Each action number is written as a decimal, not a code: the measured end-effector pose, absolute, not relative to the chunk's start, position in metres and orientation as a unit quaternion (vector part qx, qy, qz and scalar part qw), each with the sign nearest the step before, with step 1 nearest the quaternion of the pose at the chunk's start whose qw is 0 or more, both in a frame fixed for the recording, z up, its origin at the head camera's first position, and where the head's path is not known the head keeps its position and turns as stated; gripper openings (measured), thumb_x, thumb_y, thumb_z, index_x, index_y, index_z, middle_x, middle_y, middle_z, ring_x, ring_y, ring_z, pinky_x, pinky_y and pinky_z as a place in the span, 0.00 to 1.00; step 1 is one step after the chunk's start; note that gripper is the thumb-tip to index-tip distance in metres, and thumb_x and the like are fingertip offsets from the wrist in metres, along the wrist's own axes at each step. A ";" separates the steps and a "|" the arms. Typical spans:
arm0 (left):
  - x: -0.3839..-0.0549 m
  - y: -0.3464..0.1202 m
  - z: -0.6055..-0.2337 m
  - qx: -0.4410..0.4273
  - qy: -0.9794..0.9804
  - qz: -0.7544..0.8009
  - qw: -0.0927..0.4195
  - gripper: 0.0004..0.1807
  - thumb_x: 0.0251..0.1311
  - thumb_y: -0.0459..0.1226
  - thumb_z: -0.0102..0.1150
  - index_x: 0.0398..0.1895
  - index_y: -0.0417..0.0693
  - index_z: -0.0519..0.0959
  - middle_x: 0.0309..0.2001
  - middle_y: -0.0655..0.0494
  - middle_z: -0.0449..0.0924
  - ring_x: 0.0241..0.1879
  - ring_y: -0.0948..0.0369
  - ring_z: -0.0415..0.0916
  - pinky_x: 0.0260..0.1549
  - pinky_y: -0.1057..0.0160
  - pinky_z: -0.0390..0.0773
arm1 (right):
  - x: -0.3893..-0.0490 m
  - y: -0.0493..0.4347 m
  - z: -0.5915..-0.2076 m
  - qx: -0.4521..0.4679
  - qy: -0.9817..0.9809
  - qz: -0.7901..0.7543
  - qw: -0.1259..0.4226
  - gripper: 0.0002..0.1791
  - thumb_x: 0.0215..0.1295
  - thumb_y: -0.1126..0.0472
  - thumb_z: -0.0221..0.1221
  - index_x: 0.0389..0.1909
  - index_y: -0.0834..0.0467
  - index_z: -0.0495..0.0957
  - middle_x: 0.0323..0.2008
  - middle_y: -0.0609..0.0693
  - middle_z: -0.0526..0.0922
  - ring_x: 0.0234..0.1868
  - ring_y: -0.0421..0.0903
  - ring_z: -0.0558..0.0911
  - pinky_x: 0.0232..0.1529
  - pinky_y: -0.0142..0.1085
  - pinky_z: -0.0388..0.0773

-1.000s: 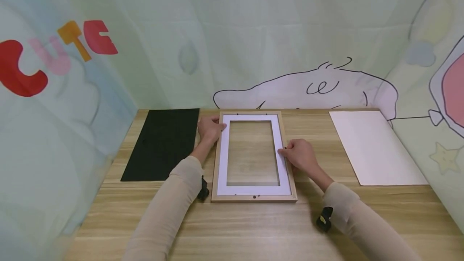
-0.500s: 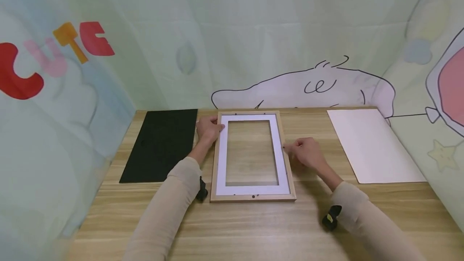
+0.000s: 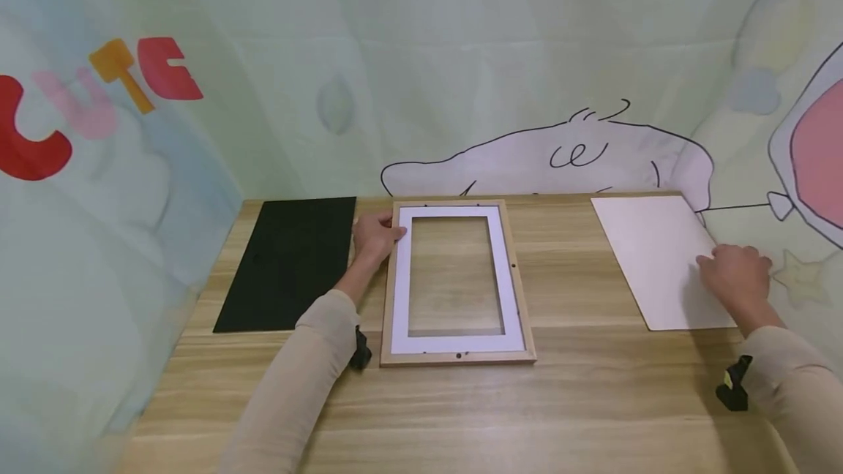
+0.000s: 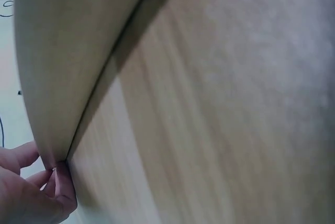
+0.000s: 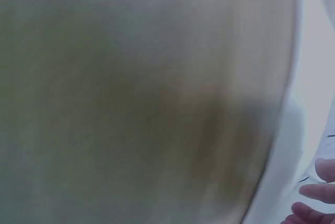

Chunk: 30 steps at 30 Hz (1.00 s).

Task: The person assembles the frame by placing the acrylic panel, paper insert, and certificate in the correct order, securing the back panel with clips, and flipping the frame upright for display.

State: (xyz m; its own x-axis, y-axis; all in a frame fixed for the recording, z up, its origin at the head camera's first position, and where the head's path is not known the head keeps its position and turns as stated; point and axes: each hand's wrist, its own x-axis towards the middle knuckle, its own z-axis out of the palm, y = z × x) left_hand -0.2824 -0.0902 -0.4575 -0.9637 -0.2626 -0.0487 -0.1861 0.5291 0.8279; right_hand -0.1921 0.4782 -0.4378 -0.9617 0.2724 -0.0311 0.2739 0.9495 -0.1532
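Observation:
A light wooden picture frame (image 3: 458, 358) lies flat on the table with a white mat (image 3: 403, 276) inside it; table wood shows through the mat's opening. My left hand (image 3: 374, 238) holds the frame's left side near the far corner, thumb over the top edge. In the left wrist view its fingers (image 4: 63, 187) bend against the frame's side wall (image 4: 63, 51). At the right, my right hand (image 3: 737, 278) is above the right edge of a white sheet (image 3: 658, 262). Its fingers (image 5: 319, 192) are apart with nothing between them in the right wrist view; contact with the sheet cannot be told.
A black rectangular board (image 3: 293, 262) lies left of the frame, partly behind the left forearm. The wood-grain table (image 3: 461, 415) meets a printed cloth backdrop (image 3: 428, 79) at its back and sides.
My right hand has left the frame's right side and moved right to the white sheet. The left hand has stayed at the frame's left side, and the frame keeps its place.

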 end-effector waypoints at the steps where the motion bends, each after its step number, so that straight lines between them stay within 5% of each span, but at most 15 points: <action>1: -0.282 -0.091 -0.457 0.131 -0.875 -0.464 0.042 0.17 0.48 0.38 0.69 0.45 0.54 0.84 0.33 0.55 0.82 0.37 0.57 0.74 0.38 0.60 0.72 | -0.190 0.482 -0.440 0.131 0.989 -0.064 0.020 0.29 0.68 0.52 0.46 0.46 0.79 0.71 0.41 0.78 0.73 0.42 0.73 0.67 0.42 0.61 0.58; 6: -0.283 -0.091 -0.457 0.135 -0.874 -0.464 0.046 0.17 0.48 0.37 0.69 0.45 0.52 0.83 0.33 0.55 0.82 0.36 0.57 0.75 0.38 0.59 0.73 | -0.183 0.479 -0.450 0.141 0.985 -0.074 0.061 0.36 0.67 0.44 0.45 0.44 0.80 0.69 0.37 0.80 0.67 0.41 0.75 0.60 0.40 0.62 0.55; 11: -0.284 -0.090 -0.458 0.137 -0.870 -0.471 0.052 0.18 0.48 0.36 0.69 0.46 0.51 0.83 0.34 0.54 0.82 0.36 0.56 0.74 0.40 0.59 0.72 | -0.185 0.468 -0.449 0.172 0.977 -0.122 0.040 0.42 0.62 0.36 0.50 0.53 0.75 0.66 0.43 0.80 0.63 0.45 0.75 0.59 0.38 0.58 0.57; 13: -0.283 -0.089 -0.458 0.137 -0.868 -0.474 0.052 0.18 0.48 0.36 0.68 0.46 0.51 0.83 0.34 0.54 0.82 0.36 0.57 0.75 0.39 0.60 0.72 | -0.186 0.468 -0.447 0.177 0.974 -0.133 0.037 0.44 0.59 0.34 0.52 0.49 0.75 0.69 0.42 0.78 0.66 0.44 0.73 0.61 0.37 0.57 0.57; 17: -0.282 -0.089 -0.459 0.137 -0.864 -0.482 0.044 0.17 0.49 0.35 0.67 0.46 0.50 0.83 0.34 0.54 0.82 0.35 0.57 0.76 0.35 0.62 0.74 | -0.188 0.474 -0.442 0.210 0.964 -0.139 0.087 0.53 0.51 0.29 0.55 0.48 0.80 0.67 0.43 0.77 0.68 0.43 0.70 0.63 0.39 0.58 0.61; 23: -0.282 -0.087 -0.458 0.144 -0.862 -0.485 0.036 0.19 0.49 0.35 0.67 0.48 0.51 0.82 0.35 0.55 0.81 0.36 0.58 0.76 0.34 0.62 0.76 | -0.193 0.480 -0.432 0.273 0.931 -0.166 0.175 0.67 0.43 0.28 0.60 0.60 0.84 0.51 0.56 0.82 0.56 0.55 0.77 0.56 0.51 0.65 0.60; 26: -0.282 -0.086 -0.458 0.146 -0.862 -0.483 0.038 0.19 0.49 0.35 0.68 0.48 0.52 0.82 0.35 0.55 0.81 0.37 0.58 0.76 0.36 0.61 0.76 | -0.190 0.482 -0.430 0.271 0.930 -0.189 0.161 0.61 0.48 0.34 0.62 0.59 0.85 0.52 0.55 0.81 0.58 0.53 0.73 0.61 0.51 0.61 0.63; 30: -0.282 -0.086 -0.458 0.148 -0.864 -0.480 0.039 0.19 0.49 0.36 0.68 0.47 0.52 0.82 0.36 0.55 0.82 0.39 0.58 0.75 0.39 0.60 0.75 | -0.185 0.489 -0.435 0.273 0.920 -0.255 0.115 0.42 0.56 0.42 0.60 0.50 0.79 0.64 0.48 0.73 0.67 0.44 0.61 0.68 0.37 0.47 0.70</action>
